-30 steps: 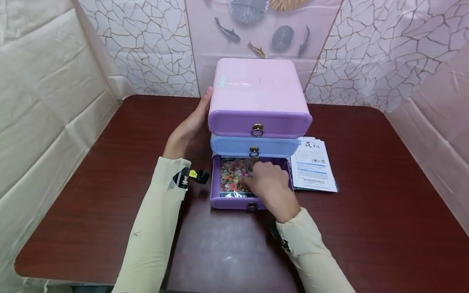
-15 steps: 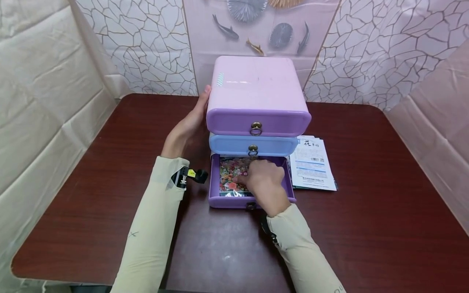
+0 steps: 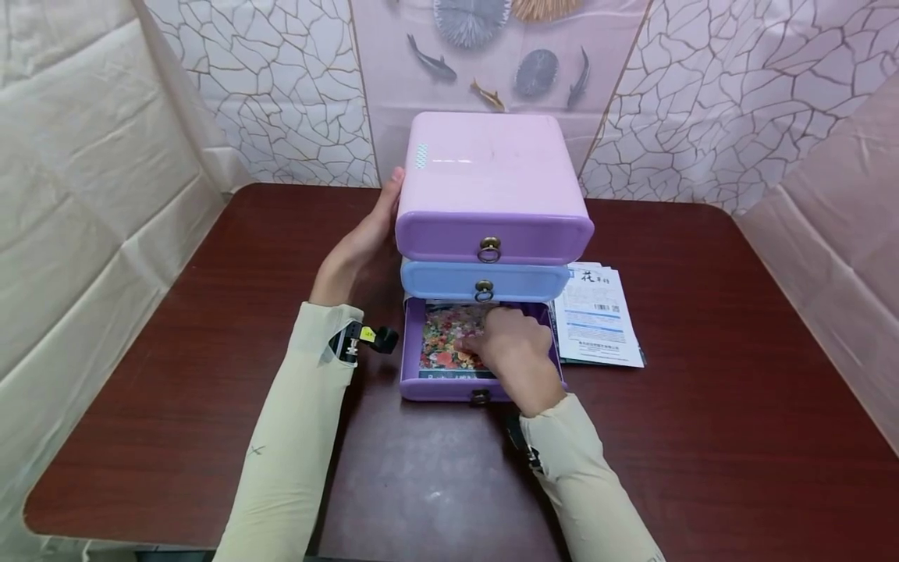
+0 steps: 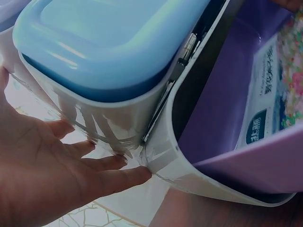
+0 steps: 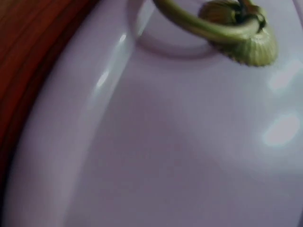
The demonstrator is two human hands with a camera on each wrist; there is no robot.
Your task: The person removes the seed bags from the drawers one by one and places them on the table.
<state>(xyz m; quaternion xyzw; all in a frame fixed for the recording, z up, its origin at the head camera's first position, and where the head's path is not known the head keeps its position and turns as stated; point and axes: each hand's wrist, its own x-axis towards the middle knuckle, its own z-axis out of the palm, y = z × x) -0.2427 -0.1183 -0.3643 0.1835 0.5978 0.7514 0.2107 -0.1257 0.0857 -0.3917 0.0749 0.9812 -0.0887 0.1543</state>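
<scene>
A three-tier drawer unit (image 3: 492, 164) has a pink top, a purple upper drawer front, a blue middle one and a purple bottom drawer (image 3: 449, 390) pulled out. A flower-printed packet (image 3: 449, 339) lies in that bottom drawer. My left hand (image 3: 358, 250) rests along the unit's left side; in the left wrist view its fingers (image 4: 120, 179) stretch out against the pale casing. My right hand (image 3: 516, 347) reaches down into the bottom drawer, thumb over the packet. Its other fingers are hidden, and I cannot tell whether they pinch the packet.
A stack of printed sheets or packets (image 3: 600, 316) lies on the brown table (image 3: 716, 375), right of the unit. Brass ring pulls hang on the drawer fronts, one ring pull (image 3: 489, 251) on the top drawer. A patterned cloth (image 3: 281, 86) hangs behind the table.
My right hand has shifted very slightly within the bottom drawer, and the glare along the packet's front edge has given way to visible lettering. My left hand has kept its place.
</scene>
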